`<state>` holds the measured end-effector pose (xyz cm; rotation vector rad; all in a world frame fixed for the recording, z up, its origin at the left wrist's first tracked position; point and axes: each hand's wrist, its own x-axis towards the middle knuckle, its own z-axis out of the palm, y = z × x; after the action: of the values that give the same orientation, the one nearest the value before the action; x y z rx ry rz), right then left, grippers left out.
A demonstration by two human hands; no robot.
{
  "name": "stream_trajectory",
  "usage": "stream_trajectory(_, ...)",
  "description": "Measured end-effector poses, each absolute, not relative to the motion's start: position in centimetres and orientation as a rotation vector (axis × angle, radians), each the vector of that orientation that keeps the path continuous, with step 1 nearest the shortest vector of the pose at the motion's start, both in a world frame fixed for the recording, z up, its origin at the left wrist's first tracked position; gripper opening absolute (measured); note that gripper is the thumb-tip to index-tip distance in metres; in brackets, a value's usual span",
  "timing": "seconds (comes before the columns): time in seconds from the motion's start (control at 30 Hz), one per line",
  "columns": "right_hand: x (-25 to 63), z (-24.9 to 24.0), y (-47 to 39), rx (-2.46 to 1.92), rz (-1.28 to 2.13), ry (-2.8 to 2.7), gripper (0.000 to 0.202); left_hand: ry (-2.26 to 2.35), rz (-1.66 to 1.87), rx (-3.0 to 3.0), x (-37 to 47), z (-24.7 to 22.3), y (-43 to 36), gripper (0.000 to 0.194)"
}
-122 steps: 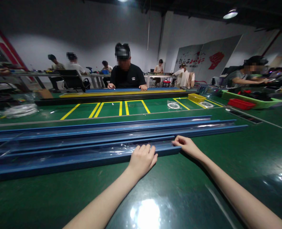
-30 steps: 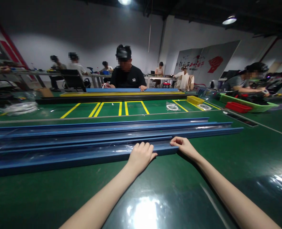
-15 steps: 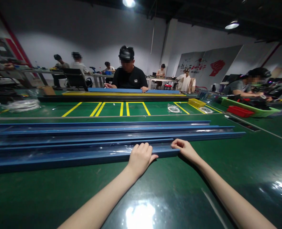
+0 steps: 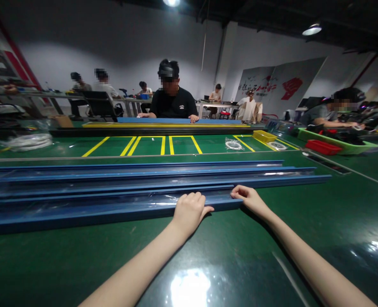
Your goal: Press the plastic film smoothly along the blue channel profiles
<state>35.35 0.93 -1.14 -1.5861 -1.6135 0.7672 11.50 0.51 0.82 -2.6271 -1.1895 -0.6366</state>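
Observation:
A long blue channel [image 4: 112, 214] lies across the green table in front of me, with shiny clear film inside its trough. My left hand [image 4: 190, 211] is closed over the channel's near wall, fingers curled into the trough and thumb pointing right. At the channel's right end, my right hand [image 4: 246, 198] is closed, thumb and index finger pinched together at the end opening. Whatever sits between those fingertips is too small to make out. Two more blue channels [image 4: 291, 180] lie parallel just beyond, close to the one I touch.
Across the table a person in a black shirt [image 4: 176, 104] rests both hands by another blue strip [image 4: 176, 120]. Yellow tape lines [image 4: 171, 146] mark the tabletop. To the right are a yellow tray [image 4: 263, 136], a red tray [image 4: 322, 147] and a green basket [image 4: 364, 147]. Coiled white tubing [image 4: 32, 140] lies left.
Both hands keep almost the same place and grip on the channel. The view has shifted very slightly. The person at the far right has moved their hands a little.

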Motion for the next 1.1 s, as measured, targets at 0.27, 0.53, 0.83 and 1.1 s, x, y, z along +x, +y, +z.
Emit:
stream_trajectory(0.27,35.46,-1.22,0.95,-1.578,0.765,-1.611,0.017,-1.053,-0.617,-2.582,11.41,0.27,0.54,0.026)
stream_trajectory(0.53,35.35,-1.06,0.95,-1.593,0.704,-1.645,0.022,-1.023,-0.607,-2.561,11.32,0.34,0.53,0.025)
stream_trajectory(0.83,35.38,-1.22,0.94,-1.6,0.606,-1.703,0.024,-0.983,-0.686,-2.502,11.45,0.09,0.61,0.022)
stream_trajectory(1.1,35.35,-1.34,0.96,-1.613,0.576,-1.716,0.024,-0.985,-0.701,-2.493,11.47,0.07,0.58,0.02)
